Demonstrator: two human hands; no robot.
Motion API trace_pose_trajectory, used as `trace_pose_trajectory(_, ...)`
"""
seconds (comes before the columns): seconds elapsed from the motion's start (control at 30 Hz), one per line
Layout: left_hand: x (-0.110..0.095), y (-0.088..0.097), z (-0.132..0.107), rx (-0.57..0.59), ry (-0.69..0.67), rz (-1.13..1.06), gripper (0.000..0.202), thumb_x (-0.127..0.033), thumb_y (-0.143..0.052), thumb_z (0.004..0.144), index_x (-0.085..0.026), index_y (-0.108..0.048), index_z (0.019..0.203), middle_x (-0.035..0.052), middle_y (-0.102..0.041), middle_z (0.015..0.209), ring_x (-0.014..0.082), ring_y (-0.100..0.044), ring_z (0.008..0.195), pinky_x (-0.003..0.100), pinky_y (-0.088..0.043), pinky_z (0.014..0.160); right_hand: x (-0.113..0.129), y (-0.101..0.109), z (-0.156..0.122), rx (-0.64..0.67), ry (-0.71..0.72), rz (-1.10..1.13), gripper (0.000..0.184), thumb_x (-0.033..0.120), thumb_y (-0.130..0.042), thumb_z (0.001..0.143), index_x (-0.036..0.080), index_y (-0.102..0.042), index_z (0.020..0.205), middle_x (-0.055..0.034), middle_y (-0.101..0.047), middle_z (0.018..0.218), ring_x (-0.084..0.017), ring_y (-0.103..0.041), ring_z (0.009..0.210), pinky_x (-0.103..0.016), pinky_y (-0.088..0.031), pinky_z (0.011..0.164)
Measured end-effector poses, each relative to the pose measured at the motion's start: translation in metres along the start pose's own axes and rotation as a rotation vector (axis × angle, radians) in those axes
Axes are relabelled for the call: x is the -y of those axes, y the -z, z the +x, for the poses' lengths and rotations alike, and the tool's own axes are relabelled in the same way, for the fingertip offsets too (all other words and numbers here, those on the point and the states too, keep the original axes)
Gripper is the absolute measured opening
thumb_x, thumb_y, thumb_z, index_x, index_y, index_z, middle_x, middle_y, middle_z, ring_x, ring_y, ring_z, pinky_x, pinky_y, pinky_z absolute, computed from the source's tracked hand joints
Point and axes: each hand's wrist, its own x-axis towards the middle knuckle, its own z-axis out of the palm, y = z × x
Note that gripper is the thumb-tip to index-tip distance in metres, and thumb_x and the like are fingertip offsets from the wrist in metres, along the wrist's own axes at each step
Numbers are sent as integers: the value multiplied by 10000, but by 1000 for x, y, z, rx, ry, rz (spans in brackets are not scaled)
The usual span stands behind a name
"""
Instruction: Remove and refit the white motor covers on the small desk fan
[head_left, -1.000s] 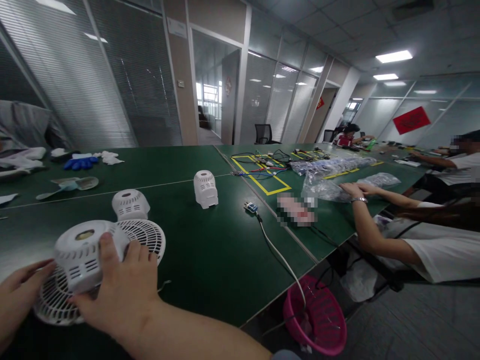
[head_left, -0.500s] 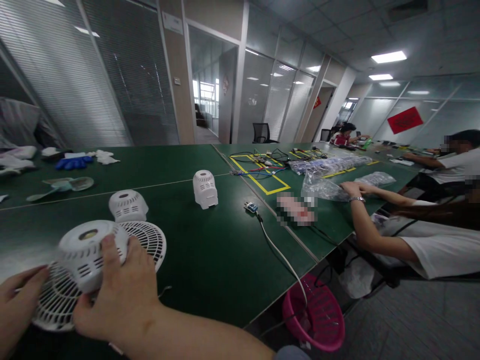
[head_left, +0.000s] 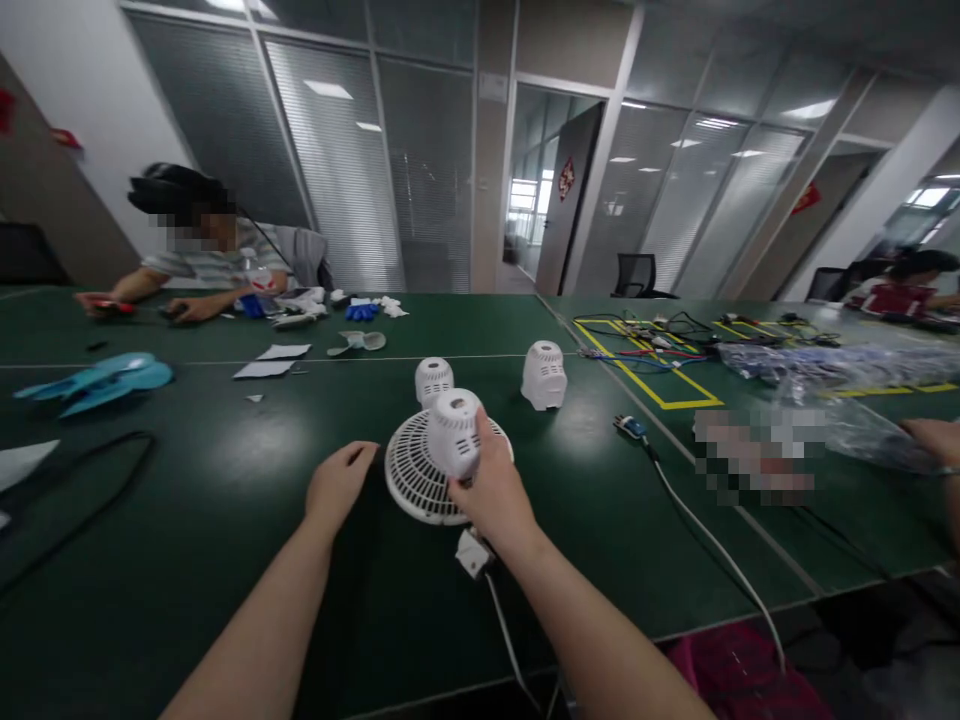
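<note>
My right hand [head_left: 487,492] stays clamped around the white ribbed plastic motor housing [head_left: 454,432]. It sits on the back of the round white plastic fan grille [head_left: 409,480], which lies flat on the dark green worktop [head_left: 225,520] straight in front of me.

In the last second my left hand [head_left: 337,482] has come off the grille's rim. It now lies open and empty on the worktop just beside the grille, apart from it. My head has also turned left, so the fan sits mid-view rather than low in the corner. I judge the piece is now steadied by the right hand alone.

There are three housings: the one I grip, a second white housing [head_left: 433,378] just behind the grille, and a third white housing [head_left: 544,373] further right. There is one grille. One small white plug on a cable [head_left: 472,552] lies under my right wrist, and I cannot tell whether it belongs to this fan. One turquoise fan blade set [head_left: 97,375] lies at the far left, and there seems to be a paler one further back. One co-worker [head_left: 217,270] sits across the worktop.
</note>
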Motion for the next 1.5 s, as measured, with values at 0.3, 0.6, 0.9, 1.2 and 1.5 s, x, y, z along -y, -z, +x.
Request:
trace_pose_trajectory(0.3,-3,14,-3,103,14,45,367,-509,-401,894,-310,-677,1031,8,-716,1006,213,-646,915,273,-444,689,-84,63,-38,-299,-138,-167,1008,441,-665,706,206,-114,1517,-163,-412,1412,-310,-518,1218,-453,-435,1003)
trace_pose_trajectory(0.6,-7,21,-9,147,-2,56,323,-452,-422,894,-308,-664,1052,15,-703,1041,227,-647,915,291,-463,656,-133,105,-56,-471,-148,-369,1138,620,-673,643,129,-128,1513,-228,-367,1445,-406,-445,1267,-557,-419,971)
trace_pose_trajectory(0.9,-3,19,-7,174,0,33,339,-439,-439,878,-299,-645,1107,35,-690,1093,239,-649,920,300,-490,662,-73,122,-17,-764,166,-522,903,477,-643,763,195,-207,1502,-179,-397,1436,-391,-380,1321,-595,-329,1047)
trace_pose_trajectory(1.2,-3,22,-9,150,-5,43,353,-464,-409,877,-315,-659,1077,32,-704,1054,251,-652,922,307,-482,649,-41,78,144,-545,-138,-317,778,278,-552,770,94,-185,1431,-198,-386,1391,-290,-371,1283,-431,-296,1070)
trace_pose_trajectory(1.5,4,17,-4,169,0,26,371,-480,-425,848,-324,-648,1099,38,-695,1069,277,-652,907,325,-488,606,-76,42,169,-522,-487,-343,742,283,-529,802,81,-197,1434,-255,-402,1279,-329,-497,1148,-451,-375,963)
